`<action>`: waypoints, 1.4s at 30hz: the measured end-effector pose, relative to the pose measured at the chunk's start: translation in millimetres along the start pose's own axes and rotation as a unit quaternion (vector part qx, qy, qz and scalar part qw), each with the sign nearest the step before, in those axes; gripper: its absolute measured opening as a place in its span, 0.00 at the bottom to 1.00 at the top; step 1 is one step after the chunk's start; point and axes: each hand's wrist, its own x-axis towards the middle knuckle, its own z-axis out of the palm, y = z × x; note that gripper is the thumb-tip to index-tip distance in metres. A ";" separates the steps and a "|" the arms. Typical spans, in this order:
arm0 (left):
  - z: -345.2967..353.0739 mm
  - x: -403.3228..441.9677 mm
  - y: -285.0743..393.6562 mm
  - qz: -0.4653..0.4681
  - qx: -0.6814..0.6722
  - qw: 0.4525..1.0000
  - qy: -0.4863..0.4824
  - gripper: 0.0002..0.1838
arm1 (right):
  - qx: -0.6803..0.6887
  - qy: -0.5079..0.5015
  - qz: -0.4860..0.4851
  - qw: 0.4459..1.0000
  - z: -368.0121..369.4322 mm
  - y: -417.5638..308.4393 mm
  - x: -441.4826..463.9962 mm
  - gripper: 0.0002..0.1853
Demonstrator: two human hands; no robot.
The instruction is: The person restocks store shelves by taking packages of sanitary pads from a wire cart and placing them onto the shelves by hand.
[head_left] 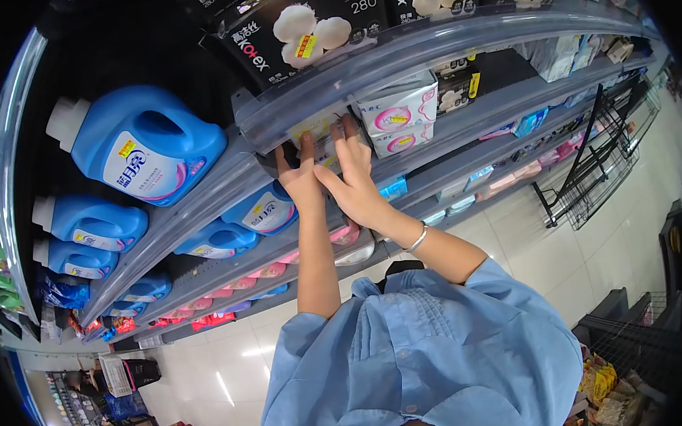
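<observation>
Both of my hands reach into the shelf just under a clear shelf-edge strip. My left hand [301, 180] has its fingers stretched upward and apart against the front of a pale, yellowish-white pack [316, 128]. On the pack's right side lies my right hand [352, 173], fingers extended and thumb pointing toward the left hand. A bracelet circles the right wrist. My fingers cover much of the pack, and its kind is not readable. Beside the right fingertips stand two stacked white-and-pink packs [399, 119].
Black Kotex pad packs [299, 36] fill the shelf above. Large blue detergent jugs [149, 146] stand to the left, with more jugs and pink packages lower down. The clear shelf-edge strip [332, 65] overhangs my fingers. A black wire rack [595, 158] stands at the right on the tiled floor.
</observation>
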 end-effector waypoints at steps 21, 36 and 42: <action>-37.0 40.9 -59.8 -0.036 -0.105 0.993 -0.042 0.35 | -0.145 0.084 -0.094 0.981 4.5 5.5 6.4 0.43; -35.3 52.9 -52.1 -0.094 -0.165 0.974 -0.120 0.40 | -0.251 0.059 -0.067 0.964 20.4 5.5 20.9 0.42; -38.1 66.4 -59.1 -0.122 -0.079 0.978 -0.153 0.41 | -0.260 0.029 -0.036 0.964 21.5 9.7 27.3 0.38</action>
